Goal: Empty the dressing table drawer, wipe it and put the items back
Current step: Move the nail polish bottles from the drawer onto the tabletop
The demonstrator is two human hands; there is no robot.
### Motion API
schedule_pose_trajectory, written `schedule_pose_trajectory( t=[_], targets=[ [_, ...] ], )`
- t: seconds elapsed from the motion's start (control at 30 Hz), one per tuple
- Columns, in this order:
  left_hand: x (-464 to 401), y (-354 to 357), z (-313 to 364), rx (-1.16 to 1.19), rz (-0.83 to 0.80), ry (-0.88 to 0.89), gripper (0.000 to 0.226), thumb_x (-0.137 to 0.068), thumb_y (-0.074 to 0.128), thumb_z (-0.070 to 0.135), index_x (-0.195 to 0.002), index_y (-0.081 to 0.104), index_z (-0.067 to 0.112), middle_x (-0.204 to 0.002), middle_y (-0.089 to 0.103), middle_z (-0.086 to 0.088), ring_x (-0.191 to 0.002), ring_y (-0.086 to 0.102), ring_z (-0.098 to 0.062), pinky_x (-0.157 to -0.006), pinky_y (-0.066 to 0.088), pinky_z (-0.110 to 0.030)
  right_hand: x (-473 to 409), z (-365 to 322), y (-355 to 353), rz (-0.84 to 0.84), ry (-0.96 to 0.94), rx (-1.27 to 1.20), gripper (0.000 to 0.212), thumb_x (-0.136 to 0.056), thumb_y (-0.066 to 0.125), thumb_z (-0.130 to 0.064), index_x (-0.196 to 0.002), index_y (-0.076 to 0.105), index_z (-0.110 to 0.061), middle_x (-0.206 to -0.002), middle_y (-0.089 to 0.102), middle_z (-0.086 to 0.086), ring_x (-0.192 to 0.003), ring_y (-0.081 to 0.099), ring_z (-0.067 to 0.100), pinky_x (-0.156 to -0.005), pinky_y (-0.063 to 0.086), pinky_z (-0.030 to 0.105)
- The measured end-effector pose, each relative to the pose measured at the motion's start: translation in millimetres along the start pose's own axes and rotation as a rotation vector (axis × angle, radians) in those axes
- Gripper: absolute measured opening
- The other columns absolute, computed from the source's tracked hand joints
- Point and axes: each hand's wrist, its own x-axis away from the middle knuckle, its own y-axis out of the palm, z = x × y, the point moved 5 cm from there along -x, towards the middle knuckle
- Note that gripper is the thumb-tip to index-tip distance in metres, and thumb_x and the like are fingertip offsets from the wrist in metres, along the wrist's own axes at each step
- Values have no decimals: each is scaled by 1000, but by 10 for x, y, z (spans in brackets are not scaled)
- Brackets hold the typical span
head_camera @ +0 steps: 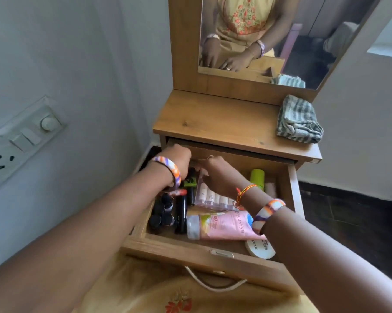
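The dressing table drawer (204, 254) stands pulled out in the lower centre of the frame, below the wooden tabletop (213, 123). Both hands reach into its far end. The left hand (179, 159) is at the far left corner of the drawer, its fingers hidden under the tabletop edge; whether it grips anything cannot be determined. The right hand (215, 175) sits just beside it, fingers curled down onto the far end of a clear pack of small white vials (213, 196); a firm grip cannot be confirmed.

Drawer contents: a cluster of dark nail polish bottles (162, 213) along the left wall, a black tube (181, 214) beside them, a green-capped item (190, 182) near the left wrist, a pink lotion tube (224, 227) lying across the near side, a round white tin (259, 247) at the near right corner, and a lime green container (257, 178) at the far right.

A folded striped cloth (298, 120) rests on the right of the tabletop. The mirror (269, 37) above, upper centre of the frame, reflects both hands.
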Motion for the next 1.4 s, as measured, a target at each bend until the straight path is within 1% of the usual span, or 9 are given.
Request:
schedule_pose_trajectory(
  t=[0.2,0.6,0.8,0.87,1.0,1.13,1.23,1.3,1.4],
  targets=[
    [-84,186,48,-104,16,-38,25,-90,45,3,-110,61,3,-112,64,-17,-106,61,-34,-84,49,-36,-195,-2,171,-7,-89,103,39,-92,46,-2,-129,55,-15,-114,57,14,-99,60,33,-77,50,37],
    [-215,-175,-10,-15,131,-76,11,-87,54,8,-91,62,1,-89,61,-17,-84,61,-32,-68,45,-32,-252,57,-47,27,-167,164,45,-91,45,-1,-134,45,-15,-107,64,12,-93,63,32,-64,44,34],
    [-210,-812,-105,166,20,-65,14,-79,64,16,-80,71,4,-65,62,-8,-65,55,-24,-57,42,-27,-264,-37,-787,-22,-162,-141,29,-90,49,-1,-114,60,-12,-99,66,4,-86,61,18,-72,47,26],
    [-184,-1078,-141,263,24,-46,16,-76,63,14,-77,73,2,-67,69,-9,-64,61,-24,-64,51,-30,-277,-41,-1080,-7,-179,-331,26,-88,50,4,-103,61,-15,-98,66,4,-90,62,16,-76,49,29],
    [-277,-1525,-224,433,144,-57,15,-78,62,13,-77,74,3,-70,73,-8,-65,67,-19,-79,57,-34,-453,92,-1453,130,-118,-658,29,-91,44,7,-92,52,-21,-101,62,12,-98,63,23,-69,54,33],
    [-515,-1650,-192,283,301,-73,16,-78,61,17,-69,66,4,-74,68,-12,-73,66,-28,-66,52,-34,-767,245,-1438,303,0,-609,27,-91,43,4,-100,48,-20,-105,63,11,-101,61,25,-79,54,41],
    [-711,-1553,-165,235,369,-90,28,-77,61,12,-53,48,10,-57,52,-7,-56,52,-25,-48,35,-25,-891,263,-1333,352,47,-562,27,-90,42,5,-105,49,-17,-96,60,4,-87,58,19,-69,49,26],
    [-795,-1507,-168,234,408,-102,35,-78,63,11,-50,42,11,-53,44,-5,-51,46,-23,-50,35,-25,-922,263,-1279,357,71,-537,30,-91,42,5,-116,49,-11,-93,54,-2,-81,52,11,-60,41,14],
    [-866,-1475,-189,272,458,-102,38,-81,64,15,-51,41,11,-53,41,-4,-51,43,-21,-48,32,-25,-946,264,-1208,348,91,-520,27,-93,42,4,-117,48,-6,-93,51,-4,-87,51,13,-61,38,12]
  ],
)
